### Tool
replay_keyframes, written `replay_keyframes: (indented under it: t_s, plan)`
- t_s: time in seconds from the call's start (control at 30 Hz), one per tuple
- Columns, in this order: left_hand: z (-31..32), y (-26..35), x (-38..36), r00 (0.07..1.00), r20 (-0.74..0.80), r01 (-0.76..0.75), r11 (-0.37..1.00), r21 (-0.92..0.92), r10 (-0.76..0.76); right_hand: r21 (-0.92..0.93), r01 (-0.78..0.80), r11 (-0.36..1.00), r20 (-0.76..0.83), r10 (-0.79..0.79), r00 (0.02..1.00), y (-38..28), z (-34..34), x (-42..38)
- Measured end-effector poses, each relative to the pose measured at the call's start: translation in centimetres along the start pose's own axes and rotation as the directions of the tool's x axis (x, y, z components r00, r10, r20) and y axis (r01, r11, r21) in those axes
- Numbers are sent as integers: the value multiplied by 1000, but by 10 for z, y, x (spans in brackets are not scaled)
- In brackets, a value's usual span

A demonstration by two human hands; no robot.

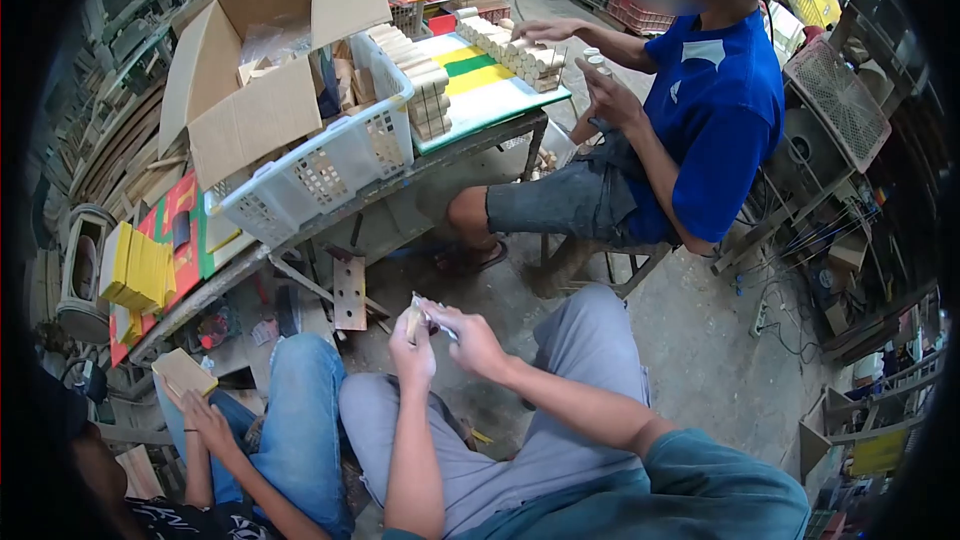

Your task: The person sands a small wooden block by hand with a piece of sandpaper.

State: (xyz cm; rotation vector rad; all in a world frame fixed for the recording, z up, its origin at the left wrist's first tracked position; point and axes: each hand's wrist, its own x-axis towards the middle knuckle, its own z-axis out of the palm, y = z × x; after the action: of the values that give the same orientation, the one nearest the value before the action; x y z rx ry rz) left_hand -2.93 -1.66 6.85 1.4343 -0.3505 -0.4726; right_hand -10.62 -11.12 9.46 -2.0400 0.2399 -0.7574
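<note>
Both of my hands meet above my lap, near the middle of the view. My left hand (pixel 412 345) is closed around a small pale wooden piece (pixel 413 322), held upright. Close against it on the right, my right hand (pixel 470 340) has its fingers bent round a small object whose shape is mostly hidden, with a whitish tip showing near the wooden piece. My grey trousers (pixel 585 360) lie below and on both sides of the hands.
A co-worker in a blue shirt (pixel 735 90) sits beyond the table (pixel 540 110), near stacked wooden cylinders (pixel 510 45). Another co-worker at lower left holds a wooden block (pixel 184 372). A white crate (pixel 330 165), cardboard box (pixel 255 120) and yellow pieces (pixel 137 270) stand on the table.
</note>
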Motion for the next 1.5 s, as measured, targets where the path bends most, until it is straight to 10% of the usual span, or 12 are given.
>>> replay_keyframes:
  t_s: [0.1,0.23,0.33,0.37,0.5,0.73,0.8,1.0,1.1,1.2,1.37,1.5]
  plan:
    - [4,-4,-8,991,104,-104,967,234,82,-92,-376,922,234,387,892,2,-11,20]
    - [-4,14,7,998,-63,-27,1000,-4,27,9,16,1000,0,-16,1000,-8,7,1]
    - [2,4,-1,997,15,-76,996,49,75,-31,-40,999,28,41,999,-5,-1,17]
    - [3,-1,-7,996,50,-79,983,167,72,-126,-363,923,222,383,897,-4,-9,22]
    - [-1,-1,7,994,-93,-54,998,33,56,9,-63,998,62,62,996,-8,2,5]
    - [6,0,-7,994,3,-108,964,241,111,-144,-360,922,211,384,899,-10,-9,18]
    - [0,7,4,997,-75,-5,1000,4,5,-41,-17,999,63,20,998,-10,2,3]
    - [2,-5,-2,998,40,-46,995,89,43,-43,-308,950,203,311,929,6,2,15]
    - [-4,14,2,951,70,303,872,-384,-300,-107,7,994,65,0,998,5,14,3]
    - [-13,30,1,895,34,443,876,-192,-445,130,54,990,272,-88,958,6,0,10]
    - [-39,6,6,935,-55,292,846,-446,-351,619,-651,440,540,363,759,35,-57,70]
    - [-39,21,0,936,-157,207,854,-478,-315,-13,-500,866,146,496,856,113,-51,110]
